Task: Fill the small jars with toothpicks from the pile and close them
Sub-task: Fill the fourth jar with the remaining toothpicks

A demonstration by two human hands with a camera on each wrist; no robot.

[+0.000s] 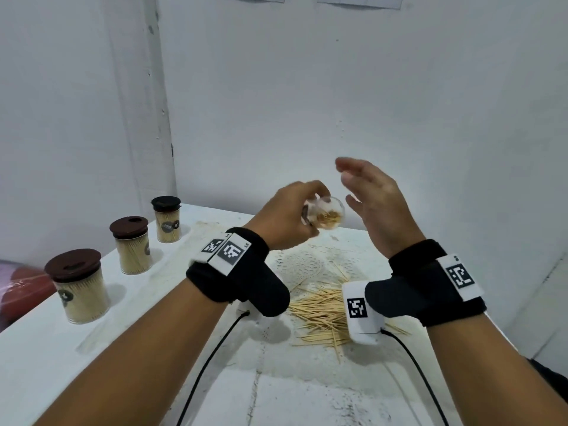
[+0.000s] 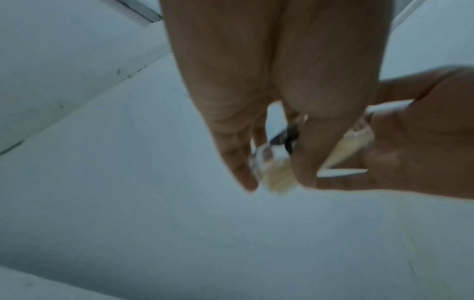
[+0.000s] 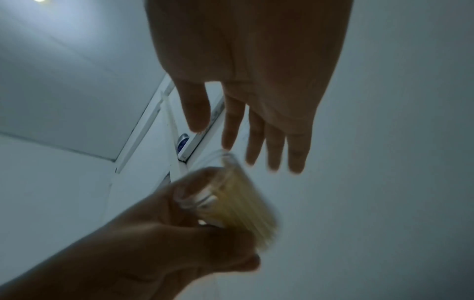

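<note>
My left hand point(image 1: 307, 210) grips a small clear jar point(image 1: 327, 214) above the table, tilted so its open mouth faces me. Toothpicks lie inside it. In the left wrist view my curled fingers point(image 2: 238, 158) wrap the blurred jar point(image 2: 269, 164). My right hand point(image 1: 349, 187) hovers just right of the jar, with straight fingers and nothing in it. The right wrist view shows these straight fingers point(image 3: 256, 140) above the jar point(image 3: 231, 199), apart from it. The toothpick pile point(image 1: 319, 312) lies on the table under my wrists. No lid is on the held jar.
Three filled jars with brown lids stand in a row on the left of the white table point(image 1: 123, 358): near point(image 1: 78, 287), middle point(image 1: 130, 244) and far point(image 1: 167, 218). A white lace mat point(image 1: 302, 267) lies under the pile. A wall rises right behind.
</note>
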